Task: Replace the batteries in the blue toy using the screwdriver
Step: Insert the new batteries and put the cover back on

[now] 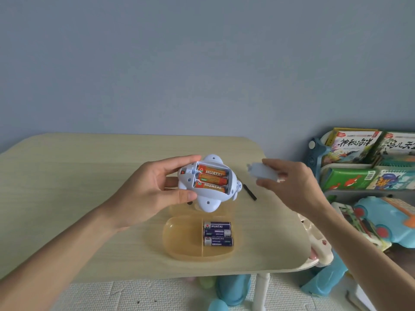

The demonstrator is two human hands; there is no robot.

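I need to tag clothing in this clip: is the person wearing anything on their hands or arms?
No. Both forearms are bare, with no sleeves in view. The left hand and right hand have no gloves, rings, watch or bracelet that I can see.

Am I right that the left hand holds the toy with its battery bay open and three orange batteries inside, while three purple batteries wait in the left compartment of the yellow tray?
Nearly: the head view shows the purple batteries in the right compartment of the yellow tray. The left hand, toy and orange batteries are as you say.
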